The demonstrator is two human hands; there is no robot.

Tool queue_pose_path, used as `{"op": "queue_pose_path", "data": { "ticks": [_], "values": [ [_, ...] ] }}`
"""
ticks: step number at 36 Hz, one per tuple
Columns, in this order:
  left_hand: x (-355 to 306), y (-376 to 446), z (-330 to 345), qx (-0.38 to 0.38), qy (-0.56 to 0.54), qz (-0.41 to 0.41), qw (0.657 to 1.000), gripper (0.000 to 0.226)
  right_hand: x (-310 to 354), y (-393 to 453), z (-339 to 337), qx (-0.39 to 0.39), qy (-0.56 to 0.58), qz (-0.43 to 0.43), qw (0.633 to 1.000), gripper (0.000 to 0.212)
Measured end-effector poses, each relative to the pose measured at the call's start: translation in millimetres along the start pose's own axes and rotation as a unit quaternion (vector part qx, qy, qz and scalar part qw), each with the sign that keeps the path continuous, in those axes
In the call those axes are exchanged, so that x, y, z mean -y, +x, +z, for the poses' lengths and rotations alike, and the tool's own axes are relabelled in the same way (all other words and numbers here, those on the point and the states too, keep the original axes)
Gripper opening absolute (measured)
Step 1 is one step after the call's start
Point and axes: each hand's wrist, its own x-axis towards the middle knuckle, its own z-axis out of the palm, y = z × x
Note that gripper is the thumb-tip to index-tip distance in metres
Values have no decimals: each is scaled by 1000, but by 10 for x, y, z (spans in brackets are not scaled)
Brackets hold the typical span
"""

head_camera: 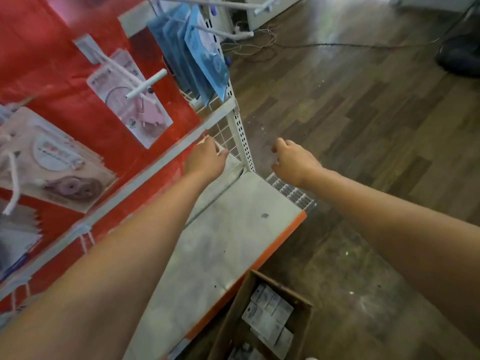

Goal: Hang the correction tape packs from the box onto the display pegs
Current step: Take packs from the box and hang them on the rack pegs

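Note:
A cardboard box point(301, 331) stands on the floor at the bottom edge, with several white correction tape packs point(270, 315) inside. On the red display board a pink pack point(135, 105) hangs on a white peg point(146, 84). Blue packs point(205, 50) hang further back, and beige packs point(54, 165) at the left. My left hand point(207, 158) reaches to the wire grid point(228, 136) at the shelf's far corner; its fingertips are bent away from me, so a grip is hidden. My right hand point(293, 162) hovers over the floor beyond the shelf end, fingers loosely curled and empty.
A grey base shelf point(233, 242) with an orange front edge runs under my arms. A perforated white upright point(241, 131) stands at its far corner. The wooden floor point(363, 113) has cables point(259, 45) at the back and a dark object point(462, 53) at the far right.

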Motion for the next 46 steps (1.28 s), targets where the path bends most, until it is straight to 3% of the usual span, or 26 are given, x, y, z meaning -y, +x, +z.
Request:
{"op": "queue_pose_path", "data": {
  "ticks": [10, 15, 22, 32, 38, 46],
  "values": [
    [479, -671, 548, 115, 42, 115, 986, 31, 91, -479, 746, 24, 20, 47, 998, 34],
    [861, -1062, 918, 190, 90, 166, 963, 35, 161, -841, 1377, 61, 57, 84, 993, 45],
    [1521, -1595, 1583, 271, 117, 184, 937, 36, 213, -1433, 2450, 102, 79, 144, 981, 45],
    [2283, -2603, 2616, 393, 125, 174, 894, 28, 124, -2269, 3827, 204, 98, 224, 948, 46],
    [2667, -3094, 3125, 453, 99, 144, 874, 26, 23, -2568, 4426, 256, 82, 225, 937, 44],
    [3004, -3446, 3785, 473, 69, 78, 875, 36, -222, -2636, 5159, 270, 84, 237, 929, 48]
  ]
}}
